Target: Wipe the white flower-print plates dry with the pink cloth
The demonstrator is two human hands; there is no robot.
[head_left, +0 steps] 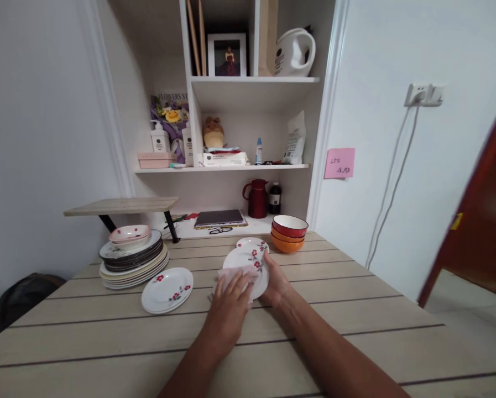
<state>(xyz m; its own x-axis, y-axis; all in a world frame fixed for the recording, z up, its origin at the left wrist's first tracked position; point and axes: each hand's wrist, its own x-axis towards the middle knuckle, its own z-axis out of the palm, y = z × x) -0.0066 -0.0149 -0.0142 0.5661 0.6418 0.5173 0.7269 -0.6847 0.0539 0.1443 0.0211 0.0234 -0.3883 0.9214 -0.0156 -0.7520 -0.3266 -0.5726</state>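
Note:
My right hand (277, 282) grips the right edge of a white plate (240, 258) with red flowers, thumb on the rim and the other fingers hidden beneath. The plate is tilted a little above the table. My left hand (230, 309) presses a thin pale tissue (226, 272) onto the plate's face, with its fingers laid over the tissue. Just behind, another flowered plate (248, 242) lies partly covered. To the left, a small stack of matching flowered plates (167, 290) rests on the table.
A tall plate stack (134, 265) with small pink bowls (129, 233) on top stands at left, by a low wooden stand (121, 205). Red and orange bowls (289, 235) are stacked at back right. Behind are a laptop (218, 218), glasses (220, 230) and a red jug (257, 199).

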